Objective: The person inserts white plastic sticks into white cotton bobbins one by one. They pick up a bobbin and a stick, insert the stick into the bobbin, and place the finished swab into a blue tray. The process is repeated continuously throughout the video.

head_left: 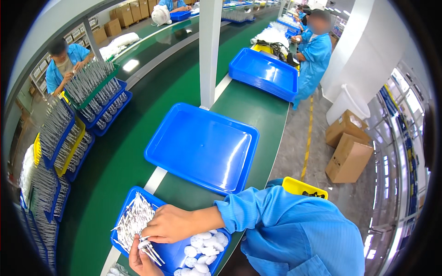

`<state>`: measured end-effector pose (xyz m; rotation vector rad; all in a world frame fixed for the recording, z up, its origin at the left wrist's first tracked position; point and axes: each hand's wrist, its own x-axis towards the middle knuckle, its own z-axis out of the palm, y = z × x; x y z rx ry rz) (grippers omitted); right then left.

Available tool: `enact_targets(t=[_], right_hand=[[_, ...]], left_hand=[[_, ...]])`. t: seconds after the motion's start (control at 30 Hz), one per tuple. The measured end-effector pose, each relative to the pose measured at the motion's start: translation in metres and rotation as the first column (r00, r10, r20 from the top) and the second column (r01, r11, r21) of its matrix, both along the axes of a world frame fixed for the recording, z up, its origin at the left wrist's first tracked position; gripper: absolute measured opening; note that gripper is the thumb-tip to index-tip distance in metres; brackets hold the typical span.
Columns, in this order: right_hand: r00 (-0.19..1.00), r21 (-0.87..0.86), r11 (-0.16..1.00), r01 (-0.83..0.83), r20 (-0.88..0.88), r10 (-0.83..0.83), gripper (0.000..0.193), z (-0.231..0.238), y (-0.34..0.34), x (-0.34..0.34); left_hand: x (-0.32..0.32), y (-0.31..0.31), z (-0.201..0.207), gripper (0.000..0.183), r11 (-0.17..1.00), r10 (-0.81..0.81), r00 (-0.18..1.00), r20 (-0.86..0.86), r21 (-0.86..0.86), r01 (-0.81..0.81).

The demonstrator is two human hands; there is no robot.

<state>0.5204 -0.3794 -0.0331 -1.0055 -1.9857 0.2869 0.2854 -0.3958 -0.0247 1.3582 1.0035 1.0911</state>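
Over a blue tray (168, 262) at the lower edge, both my hands work close together. My left hand (142, 263) is closed around a small white part (145, 245), with several thin rods beside it. My right hand (169, 224) reaches in from the right, its fingers bent down and pinched at the top of that part; what exactly they grip is hidden. Thin white rods (137, 213) lie heaped on the tray's left side. White rounded plastic pieces (202, 246) fill its right side.
A bare blue tray (202, 145) lies just beyond on the green table, near a white post (209, 55). Stacked blue trays (263, 73) stand farther off. Racks of rods (87, 92) line the left. A yellow bin (301, 187) is beside my right arm. Co-workers (317, 55) sit or stand farther away.
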Motion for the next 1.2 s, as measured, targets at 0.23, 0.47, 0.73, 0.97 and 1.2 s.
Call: enact_targets(t=[0.23,0.47,0.73,0.97,1.2], right_hand=[[0.997,-0.193,0.981,-0.007,0.068,0.021,0.013,-0.002,-0.003,0.001],[0.996,-0.121,0.992,-0.037,-0.091,0.026,0.009,-0.006,0.001,0.002],[0.999,-0.068,0.998,0.016,-0.040,-0.019,0.017,0.022,-0.002,0.002],[0.999,-0.105,0.994,-0.013,0.046,0.018,0.022,0.021,-0.003,-0.003],[0.999,-0.190,0.981,-0.037,0.004,0.038,0.019,0.020,-0.004,-0.001]], left_hand=[[0.006,-0.004,0.000,0.042,1.000,0.016,0.999,-0.045,0.016,-0.015],[0.011,-0.007,0.007,0.031,1.000,0.017,0.999,0.046,-0.005,-0.017],[-0.001,-0.001,-0.009,0.028,0.992,0.114,0.975,0.193,-0.079,-0.101],[0.001,0.000,-0.006,0.032,0.993,0.067,0.951,0.303,-0.111,-0.035],[0.006,-0.002,-0.007,0.032,0.994,0.106,0.974,0.200,-0.036,-0.101]])
